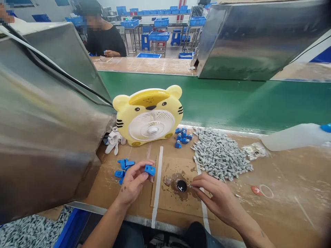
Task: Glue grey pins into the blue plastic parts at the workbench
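My left hand [134, 179] pinches a small blue plastic block [150, 170] with an opening in its face, held up off the table. More blue plastic blocks [119, 174] lie just behind and left of that hand. My right hand [214, 193] is closed, thumb and fingertips together on a small grey piece [190, 186], mostly hidden by the fingers. Right beside its tip is a small round pot of dark liquid [181, 186], on a stained cardboard sheet [178, 203] edged with white tape. A heap of small grey pieces [219, 153] lies beyond my right hand.
A yellow animal-faced fan [151, 117] stands at the back, with several blue parts [183, 137] beside it. White gloves [113, 140] lie left of it. A plastic bottle [294, 137] lies at right. Metal housings [46, 120] flank the green belt [232, 100]; a co-worker [103, 38] sits beyond.
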The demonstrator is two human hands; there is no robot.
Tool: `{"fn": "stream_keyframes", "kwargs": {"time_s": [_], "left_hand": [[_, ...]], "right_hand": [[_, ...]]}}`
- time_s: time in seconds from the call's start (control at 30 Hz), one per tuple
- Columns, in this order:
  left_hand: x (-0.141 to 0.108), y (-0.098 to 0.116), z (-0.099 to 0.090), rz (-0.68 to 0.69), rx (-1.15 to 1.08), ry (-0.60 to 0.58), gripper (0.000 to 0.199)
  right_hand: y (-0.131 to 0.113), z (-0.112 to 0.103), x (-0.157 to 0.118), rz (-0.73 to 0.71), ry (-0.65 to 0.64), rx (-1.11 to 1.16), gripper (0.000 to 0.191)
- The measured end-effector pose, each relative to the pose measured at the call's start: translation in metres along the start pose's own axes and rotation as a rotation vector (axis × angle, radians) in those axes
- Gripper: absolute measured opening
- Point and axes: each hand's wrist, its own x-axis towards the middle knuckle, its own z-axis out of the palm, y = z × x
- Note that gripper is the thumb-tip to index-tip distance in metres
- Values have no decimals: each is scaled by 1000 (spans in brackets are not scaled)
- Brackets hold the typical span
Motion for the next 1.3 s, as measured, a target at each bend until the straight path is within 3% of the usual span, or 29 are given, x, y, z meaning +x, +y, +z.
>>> {"fn": "stream_keyframes", "kwargs": {"time_s": [0.1, 0.2, 0.33, 0.57, 0.63, 0.83, 1.13, 1.3], "left_hand": [[-7, -17, 20, -180, -204, 0, 37], [-10, -25, 32, -235, -114, -83, 37], [-11, -24, 35, -261, 14, -218, 33], [-6, -35, 33, -306, 69, -293, 36], [-5, -36, 32, -290, 98, -314, 35], [-2, -24, 33, -61, 313, -418, 39], [2, -6, 44, -35, 392, -461, 35], [9, 7, 50, -88, 403, -507, 35]], "right_hand": [[1, 6, 4, 6, -70, -36, 13], [2, 9, 4, -4, -114, -58, 14], [3, 10, 1, 2, -149, -70, 15], [4, 5, 3, 13, -176, -36, 15], [1, -1, 6, 4, -127, 29, 13], [-17, -13, 24, -34, 18, 297, 12], [-27, -1, 38, -63, -52, 352, 14], [-27, -4, 40, -56, -94, 332, 12]]}}
